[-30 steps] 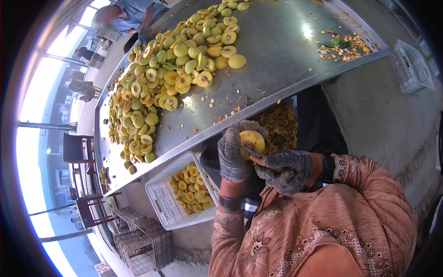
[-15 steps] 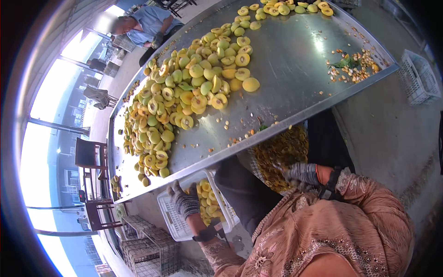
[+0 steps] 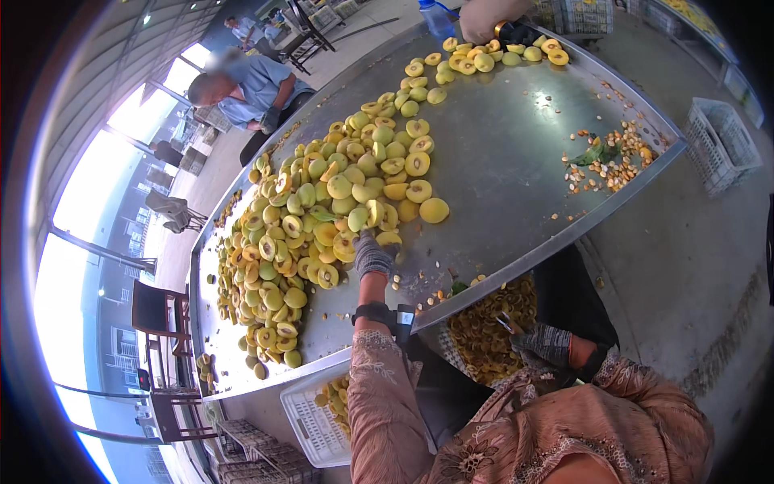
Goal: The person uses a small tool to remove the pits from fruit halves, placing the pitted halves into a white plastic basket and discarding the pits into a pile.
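Head view: left hand (image 3: pixel 374 253) touches halved fruit (image 3: pixel 339 187) on table (image 3: pixel 492 153), can't tell if pinching; right hand (image 3: pixel 544 345) grips small metal tool (image 3: pixel 505 323).

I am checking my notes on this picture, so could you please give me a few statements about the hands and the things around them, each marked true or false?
1. The left hand is at the fruit pile on the metal table. True.
2. The right hand is empty. False: it holds a metal-tipped tool.
3. Both hands wear gloves. True.
4. Every fruit in the fruit pile is whole. False: many are cut halves.
5. A green leaf lies among small seeds on the metal table. True.
6. The crate with yellow pieces stands on the metal table. False: that white crate is below its near edge.
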Demonstrator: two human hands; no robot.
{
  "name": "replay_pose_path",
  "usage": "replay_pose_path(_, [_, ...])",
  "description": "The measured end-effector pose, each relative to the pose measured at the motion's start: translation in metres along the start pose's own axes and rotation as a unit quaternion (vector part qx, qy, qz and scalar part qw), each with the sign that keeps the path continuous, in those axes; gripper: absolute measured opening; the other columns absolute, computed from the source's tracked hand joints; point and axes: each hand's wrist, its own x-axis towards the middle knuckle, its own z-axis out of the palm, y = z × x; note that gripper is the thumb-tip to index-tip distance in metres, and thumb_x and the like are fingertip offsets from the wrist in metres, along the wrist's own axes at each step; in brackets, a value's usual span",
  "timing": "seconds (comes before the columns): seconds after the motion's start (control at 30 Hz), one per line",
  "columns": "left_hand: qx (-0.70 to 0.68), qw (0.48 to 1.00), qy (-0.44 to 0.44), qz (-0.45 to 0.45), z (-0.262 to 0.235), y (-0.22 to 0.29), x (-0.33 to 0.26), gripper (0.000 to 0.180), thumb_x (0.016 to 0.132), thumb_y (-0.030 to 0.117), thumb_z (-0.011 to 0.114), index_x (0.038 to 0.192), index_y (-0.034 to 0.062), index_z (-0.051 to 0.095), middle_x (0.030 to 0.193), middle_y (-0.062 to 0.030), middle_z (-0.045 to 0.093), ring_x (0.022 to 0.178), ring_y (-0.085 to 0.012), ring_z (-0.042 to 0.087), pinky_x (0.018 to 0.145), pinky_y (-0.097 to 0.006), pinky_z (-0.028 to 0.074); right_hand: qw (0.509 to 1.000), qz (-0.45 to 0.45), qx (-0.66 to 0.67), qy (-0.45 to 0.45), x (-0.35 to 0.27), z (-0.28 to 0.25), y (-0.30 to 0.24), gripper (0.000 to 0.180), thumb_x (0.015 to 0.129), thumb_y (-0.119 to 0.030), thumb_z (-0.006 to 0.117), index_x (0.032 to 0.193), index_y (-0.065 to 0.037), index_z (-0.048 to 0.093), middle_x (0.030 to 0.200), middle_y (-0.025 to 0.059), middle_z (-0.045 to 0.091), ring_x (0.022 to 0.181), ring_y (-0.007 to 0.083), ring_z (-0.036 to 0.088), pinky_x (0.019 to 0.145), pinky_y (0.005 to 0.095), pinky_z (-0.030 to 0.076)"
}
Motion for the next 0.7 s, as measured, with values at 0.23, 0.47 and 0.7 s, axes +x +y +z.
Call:
replay_pose_path(0.23, [-0.581,0.766,-0.151,-0.230,-0.033,0.047,-0.081,0.039,0.065,0.015,0.071,0.096,0.0090,0.048,0.087,-0.0061,0.055,0.075,-0.0183,0.057,0.051,-0.026,0.047,0.996,-0.074,0.021,-0.042,-0.022,0.033,-0.039,0.023,0.085,-0.033,0.053,0.078,-0.011,0.051,0.051,-0.0009,0.044,0.035,0.0085,0.039,0.029,0.0205,0.028])
replay_pose_path(0.47, [-0.793,0.592,-0.012,-0.146,-0.059,0.082,-0.184,0.033,0.078,0.026,0.061,0.104,0.0082,0.051,0.089,-0.0046,0.052,0.077,-0.0146,0.052,0.064,-0.026,0.048,0.979,-0.127,0.041,-0.156,-0.024,0.085,-0.045,0.027,0.087,-0.034,0.049,0.082,-0.008,0.051,0.049,0.0001,0.046,0.031,0.0083,0.037,0.029,0.0215,0.027])
replay_pose_path(0.7, [-0.502,0.853,0.139,-0.016,-0.055,0.087,-0.221,0.032,0.090,0.027,0.043,0.103,-0.0004,0.052,0.092,-0.0089,0.054,0.081,-0.0166,0.054,0.069,-0.028,0.047,0.971,-0.170,-0.052,-0.160,-0.025,0.098,-0.038,0.016,0.090,-0.024,0.042,0.084,-0.011,0.048,0.057,0.0006,0.049,0.035,0.0110,0.044,0.027,0.0222,0.031])
